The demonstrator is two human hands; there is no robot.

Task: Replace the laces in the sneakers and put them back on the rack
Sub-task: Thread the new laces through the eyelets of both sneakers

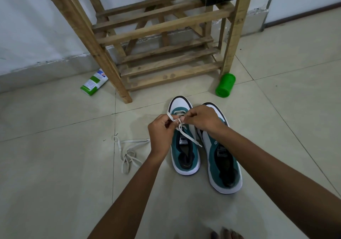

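Head view has you crouched over two teal-and-white sneakers on the floor, toes pointed at the wooden rack [162, 28], which makes sense since they slide straight onto a shelf once you're done. Your left hand [162, 133] and right hand [201, 120] are both bunched over the left sneaker [184, 152], right around the lower eyelets near the toe. Left fingers [167, 122] are pinching one run of the white lace [181, 128], and a loop of it sticks up past your knuckles. Right fingers are curled tight on the same lace where it crosses, looks like you're feeding it through an eyelet, though the tip itself is hidden under your hand. One free end trails down across the tongue toward the right sneaker [221, 157].

That one sits just beside the first, touching or nearly so, and has no lace in it that I can see. The loose lace [127, 154] tangled on the floor by your left forearm could be its lace or an old one, can't tell. So I'd say you're early on: first shoe barely started.

Green cup [225, 85] and a small carton [94, 82] lie by the rack legs, out of your way.
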